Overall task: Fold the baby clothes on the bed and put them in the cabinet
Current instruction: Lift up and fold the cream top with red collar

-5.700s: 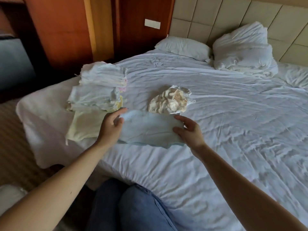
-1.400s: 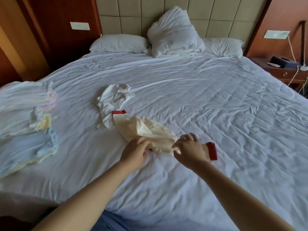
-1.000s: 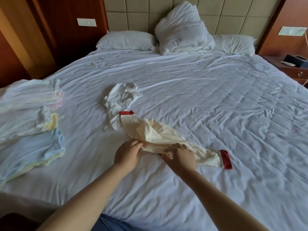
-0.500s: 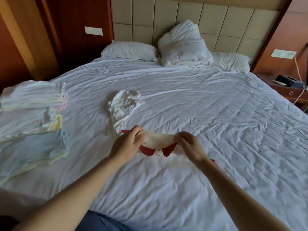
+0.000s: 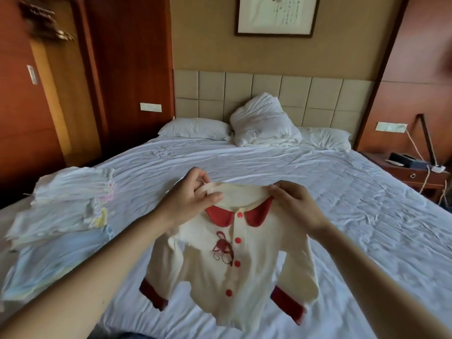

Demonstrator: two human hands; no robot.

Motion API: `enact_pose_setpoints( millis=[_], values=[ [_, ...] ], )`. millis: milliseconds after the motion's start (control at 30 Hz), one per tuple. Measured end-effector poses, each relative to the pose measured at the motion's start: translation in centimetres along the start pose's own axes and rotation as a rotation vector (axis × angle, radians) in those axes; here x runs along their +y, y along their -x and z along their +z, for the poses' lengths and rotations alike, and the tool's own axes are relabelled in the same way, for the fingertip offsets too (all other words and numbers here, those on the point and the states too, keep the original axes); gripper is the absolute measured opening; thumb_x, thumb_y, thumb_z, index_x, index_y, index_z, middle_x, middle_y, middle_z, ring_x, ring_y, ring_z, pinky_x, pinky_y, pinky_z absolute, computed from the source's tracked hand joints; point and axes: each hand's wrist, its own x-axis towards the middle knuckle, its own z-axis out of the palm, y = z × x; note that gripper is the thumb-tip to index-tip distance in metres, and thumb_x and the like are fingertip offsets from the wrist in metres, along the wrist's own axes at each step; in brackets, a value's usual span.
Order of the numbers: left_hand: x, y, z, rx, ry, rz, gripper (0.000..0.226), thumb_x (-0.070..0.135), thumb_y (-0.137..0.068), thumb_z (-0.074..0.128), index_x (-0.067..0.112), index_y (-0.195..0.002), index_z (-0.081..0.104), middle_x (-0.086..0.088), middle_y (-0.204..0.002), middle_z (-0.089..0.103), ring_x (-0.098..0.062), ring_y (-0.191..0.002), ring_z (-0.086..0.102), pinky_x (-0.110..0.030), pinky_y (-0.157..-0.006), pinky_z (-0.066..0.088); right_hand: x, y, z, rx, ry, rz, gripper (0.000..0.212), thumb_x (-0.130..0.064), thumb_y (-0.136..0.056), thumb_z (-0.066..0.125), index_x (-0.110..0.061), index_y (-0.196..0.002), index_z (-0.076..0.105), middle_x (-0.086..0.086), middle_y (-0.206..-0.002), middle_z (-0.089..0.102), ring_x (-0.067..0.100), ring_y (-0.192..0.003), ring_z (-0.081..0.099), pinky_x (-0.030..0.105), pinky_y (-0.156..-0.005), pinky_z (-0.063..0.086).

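Your one wide-angle view looks from your head at the foot end of the bed (image 5: 342, 204), up its length to the headboard (image 5: 269, 89) in the upper middle, tilted only slightly down, so the framed picture (image 5: 275, 15) shows at the top edge. It sits close: your left hand (image 5: 188, 206) and right hand (image 5: 296, 209) hold the baby shirt (image 5: 256, 265) at centre frame.

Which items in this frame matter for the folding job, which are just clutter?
Job: cream baby shirt with red collar, pinched at the shoulders by left hand and right hand; folded pale baby clothes stacked at left; white-sheeted bed.
Lying about: white pillows, bundled white duvet, framed picture, wooden nightstand.
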Motion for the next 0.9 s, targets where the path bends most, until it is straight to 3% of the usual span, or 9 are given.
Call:
enact_pose_setpoints(
  millis=[33,167,300,433,533,667,767,900],
  values=[
    [0.5,0.2,-0.2,-0.023,0.002,0.013,0.054,0.064,-0.066,0.065,0.025,-0.097,0.044,-0.004,-0.071,0.06,-0.009,-0.064,0.051,-0.032,-0.064,0.039,-0.5,0.2,-0.2,-0.006,-0.028,0.013,0.028,-0.023,-0.097,0.058,-0.01,-0.073,0.064,-0.002,-0.068,0.058,0.01,-0.066,0.053,0.028,-0.063,0.043],
    [2.5,1.2,-0.8,-0.049,-0.026,0.083,0.046,0.055,-0.062,0.071,0.027,-0.089,0.048,0.016,-0.071,0.056,0.001,-0.062,0.05,-0.014,-0.062,0.038,-2.1,1.3,-0.8,-0.006,-0.109,0.019,0.029,-0.022,-0.095,0.059,-0.012,-0.068,0.06,0.0,-0.063,0.052,0.012,-0.06,0.048,0.023,-0.055,0.038],
    [3.4,2.1,-1.0,0.006,-0.09,0.136,0.042,0.05,-0.064,0.076,0.034,-0.088,0.046,0.018,-0.083,0.056,-0.002,-0.07,0.055,-0.018,-0.065,0.04,-2.9,2.1,-1.3,0.022,-0.115,-0.009,0.03,-0.014,-0.097,0.054,-0.012,-0.067,0.06,-0.004,-0.06,0.053,0.008,-0.058,0.048,0.019,-0.053,0.039],
    [3.9,3.0,-1.1,0.074,-0.164,0.169,0.039,0.034,-0.078,0.08,0.028,-0.091,0.044,0.013,-0.069,0.053,-0.003,-0.055,0.043,-0.019,-0.056,0.032,-3.6,2.7,-1.4,0.039,-0.121,-0.038,0.029,-0.015,-0.097,0.055,-0.008,-0.069,0.06,-0.002,-0.061,0.054,0.01,-0.058,0.049,0.019,-0.053,0.04],
    [4.0,3.2,-1.0,0.112,-0.236,0.215,0.032,0.036,-0.079,0.077,0.023,-0.087,0.049,0.012,-0.089,0.048,0.001,-0.067,0.046,-0.019,-0.065,0.033,-3.5,2.9,-1.4,0.045,-0.139,-0.052,0.027,-0.014,-0.096,0.056,-0.001,-0.073,0.062,0.004,-0.065,0.056,0.013,-0.061,0.051,0.02,-0.055,0.041],
    [3.4,3.1,-0.8,0.107,-0.23,0.057,0.042,0.068,-0.076,0.058,0.027,-0.085,0.054,0.014,-0.097,0.051,0.006,-0.082,0.051,-0.026,-0.077,0.041,-3.2,2.8,-1.0,0.034,-0.152,-0.059,0.027,-0.014,-0.095,0.058,0.008,-0.082,0.064,0.005,-0.072,0.062,0.013,-0.068,0.057,0.023,-0.063,0.046],
    [2.9,3.0,-0.5,0.11,-0.353,-0.087,0.038,0.064,-0.078,0.063,0.028,-0.085,0.055,0.016,-0.1,0.053,-0.001,-0.094,0.054,-0.03,-0.08,0.046,-3.3,2.8,-0.4,-0.007,-0.131,-0.062,0.024,-0.015,-0.095,0.058,0.001,-0.08,0.067,0.004,-0.072,0.066,0.012,-0.07,0.061,0.023,-0.065,0.049],
    [3.0,3.1,-0.4,0.143,-0.503,-0.188,0.029,0.051,-0.077,0.062,0.023,-0.081,0.058,0.011,-0.095,0.056,-0.009,-0.082,0.056,-0.03,-0.069,0.044,-3.4,2.8,0.3,-0.058,-0.111,-0.073,0.026,-0.015,-0.097,0.057,-0.003,-0.076,0.067,0.003,-0.071,0.067,0.011,-0.067,0.062,0.021,-0.062,0.049]
  ],
)
